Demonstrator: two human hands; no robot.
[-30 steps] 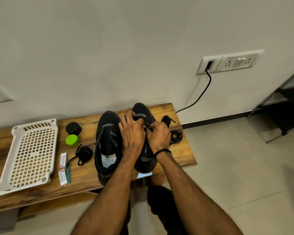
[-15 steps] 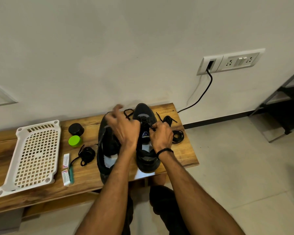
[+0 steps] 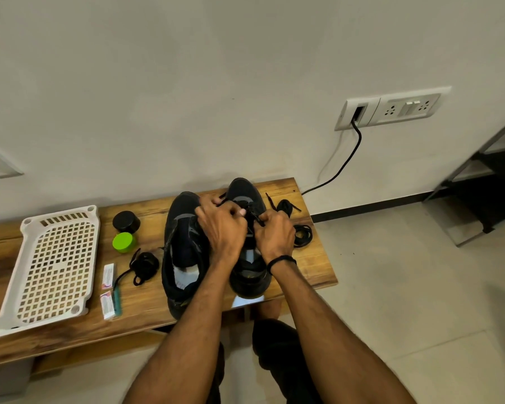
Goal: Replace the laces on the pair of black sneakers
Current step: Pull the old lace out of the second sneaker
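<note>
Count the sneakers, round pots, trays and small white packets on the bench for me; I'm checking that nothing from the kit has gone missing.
Black sneakers: 2
Round pots: 2 (one black, one green)
White tray: 1
White packets: 2
Total: 7

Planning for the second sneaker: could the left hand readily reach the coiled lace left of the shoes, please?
Probably yes: the coiled lace lies uncovered beside the left sneaker; the left hand must first release the threaded lace.
</note>
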